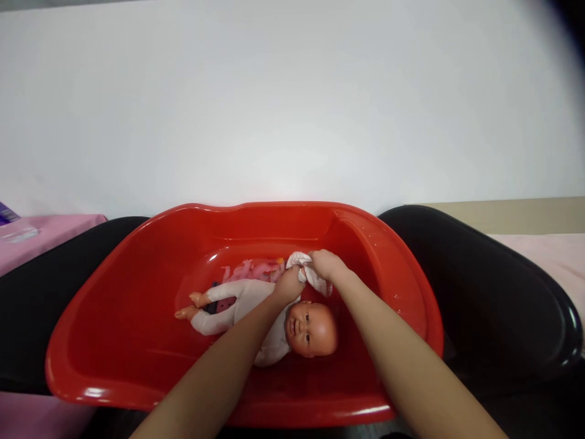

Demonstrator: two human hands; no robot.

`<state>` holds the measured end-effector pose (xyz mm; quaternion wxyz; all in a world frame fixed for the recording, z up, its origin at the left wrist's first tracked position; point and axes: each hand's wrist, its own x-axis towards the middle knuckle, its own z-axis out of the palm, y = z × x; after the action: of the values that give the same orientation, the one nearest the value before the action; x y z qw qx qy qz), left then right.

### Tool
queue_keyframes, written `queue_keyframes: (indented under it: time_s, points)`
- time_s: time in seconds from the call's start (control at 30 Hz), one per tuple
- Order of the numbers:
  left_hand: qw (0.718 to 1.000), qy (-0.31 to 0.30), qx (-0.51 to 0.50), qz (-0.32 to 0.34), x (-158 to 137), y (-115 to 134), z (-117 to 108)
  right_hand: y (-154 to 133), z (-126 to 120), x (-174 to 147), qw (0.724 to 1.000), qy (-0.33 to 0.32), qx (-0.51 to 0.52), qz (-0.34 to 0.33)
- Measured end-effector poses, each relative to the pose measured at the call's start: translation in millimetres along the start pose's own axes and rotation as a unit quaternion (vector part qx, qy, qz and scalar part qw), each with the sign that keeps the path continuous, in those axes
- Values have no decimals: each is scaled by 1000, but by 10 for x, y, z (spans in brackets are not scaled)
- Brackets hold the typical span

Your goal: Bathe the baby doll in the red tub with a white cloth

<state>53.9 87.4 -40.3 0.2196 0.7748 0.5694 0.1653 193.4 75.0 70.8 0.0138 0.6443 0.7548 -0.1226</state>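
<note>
A baby doll [249, 299] in white clothing lies on its back in the red baby bathtub [123, 341], its bald head to the right and bare feet to the left. My left hand [290, 285] is closed around the doll's raised arm near the wrist; my fingers hide most of that arm. Beside it, my right hand [326, 265] pinches a white patterned cloth [320, 284], which is bunched around the doll's hand and hangs below my fingers. The doll's other arm is hidden behind my left forearm.
Behind the doll lies a smaller pink doll [256, 269], partly covered. Something dark [214, 300] shows between the big doll's legs. Black tubs [498, 292] flank the red one on both sides. A pink-covered surface [68, 225] is at left, and a white wall [283, 103] stands behind.
</note>
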Motion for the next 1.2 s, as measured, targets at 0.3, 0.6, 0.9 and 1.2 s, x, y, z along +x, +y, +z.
queue_keyframes:
  time_s: [0.3, 0.6, 0.9, 1.2]
  points:
    - [999, 27, -6, 21, 35, -54, 42, -25, -33, -21, 1000, 15, -2, 12]
    - [998, 27, 60, 6, 0, -3, 5, 5, -25, 3, 997, 69, 7, 15]
    - [997, 8, 63, 48, -2, 16, 13, -36, 9, 12, 998, 67, -19, -7]
    - [998, 6, 50, 42, 14, -12, 35, -47, -1, -30, 997, 69, -36, -14]
